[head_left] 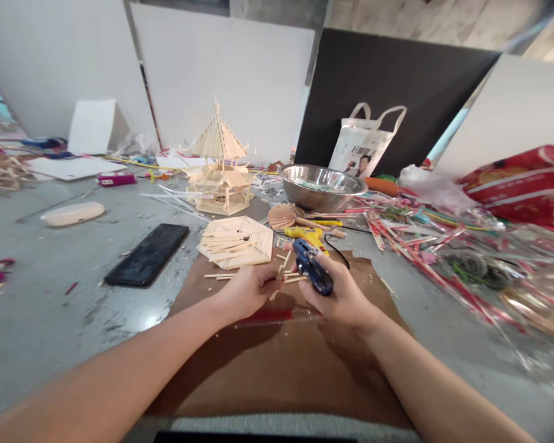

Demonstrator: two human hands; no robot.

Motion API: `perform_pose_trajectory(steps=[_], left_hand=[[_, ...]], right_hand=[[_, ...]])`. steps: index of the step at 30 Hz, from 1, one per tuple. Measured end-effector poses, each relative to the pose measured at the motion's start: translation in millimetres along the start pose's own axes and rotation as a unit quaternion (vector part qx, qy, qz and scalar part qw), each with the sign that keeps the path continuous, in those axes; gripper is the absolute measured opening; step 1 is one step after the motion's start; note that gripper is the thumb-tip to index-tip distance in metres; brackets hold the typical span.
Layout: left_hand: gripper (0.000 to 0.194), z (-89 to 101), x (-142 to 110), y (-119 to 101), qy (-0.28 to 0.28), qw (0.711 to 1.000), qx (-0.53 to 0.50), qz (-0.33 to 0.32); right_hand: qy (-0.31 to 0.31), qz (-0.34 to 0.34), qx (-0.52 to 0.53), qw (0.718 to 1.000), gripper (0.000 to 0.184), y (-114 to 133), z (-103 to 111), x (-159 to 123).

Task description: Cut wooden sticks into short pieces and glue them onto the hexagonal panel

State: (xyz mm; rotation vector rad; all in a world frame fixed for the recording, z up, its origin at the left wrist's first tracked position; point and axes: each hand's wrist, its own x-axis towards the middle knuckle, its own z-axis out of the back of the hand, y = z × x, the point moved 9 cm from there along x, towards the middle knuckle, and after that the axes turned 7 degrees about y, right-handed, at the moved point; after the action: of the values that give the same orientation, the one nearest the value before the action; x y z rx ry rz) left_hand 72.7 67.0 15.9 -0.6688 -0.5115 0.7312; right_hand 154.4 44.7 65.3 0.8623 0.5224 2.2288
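My right hand (346,298) is closed around a blue tool with a dark handle (311,266), held over the brown cardboard sheet (277,363). My left hand (247,290) pinches a thin wooden stick (282,271) right beside the tool's tip. A few loose sticks (221,276) lie on the cardboard near my left fingers. Just beyond them sits a flat hexagonal panel of sticks (237,241). A yellow glue gun (307,234) lies behind the tool. Farther back stands a wooden stick pavilion model (220,169).
A black phone (148,254) lies left of the cardboard. A steel bowl (322,185), a small stick fan (284,216) and a white tote bag (364,143) are behind. Coloured sticks and wrappers (420,240) litter the right side. White and black boards lean at the back.
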Motion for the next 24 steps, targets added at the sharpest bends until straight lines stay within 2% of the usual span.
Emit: perform_pose_trajectory(steps=[4, 12, 17, 21, 24], left_hand=[[0.022, 2.8, -1.7, 2.0, -0.017, 1.000, 0.009, 0.003], [0.023, 5.3, -1.5, 4.7, -0.030, 0.997, 0.072, 0.011], [0.023, 6.3, -2.9, 1.4, -0.044, 0.995, 0.085, 0.009], [0.026, 19.6, -6.6, 4.3, -0.101, 0.984, 0.139, 0.039], [0.024, 34.9, -11.7, 4.8, -0.160, 0.965, 0.197, 0.062]], right_hand=[[-0.007, 0.005, -0.004, 1.000, 0.052, -0.7, 1.5, -0.1], [-0.009, -0.029, -0.006, 1.000, 0.054, -13.2, 1.8, 1.8], [-0.027, -0.056, -0.061, 0.996, 0.053, -14.4, 6.1, 2.4], [-0.064, -0.118, -0.157, 0.978, 0.052, -26.3, 15.4, 0.6], [-0.053, -0.165, -0.213, 0.962, 0.053, -37.2, 14.9, -0.4]])
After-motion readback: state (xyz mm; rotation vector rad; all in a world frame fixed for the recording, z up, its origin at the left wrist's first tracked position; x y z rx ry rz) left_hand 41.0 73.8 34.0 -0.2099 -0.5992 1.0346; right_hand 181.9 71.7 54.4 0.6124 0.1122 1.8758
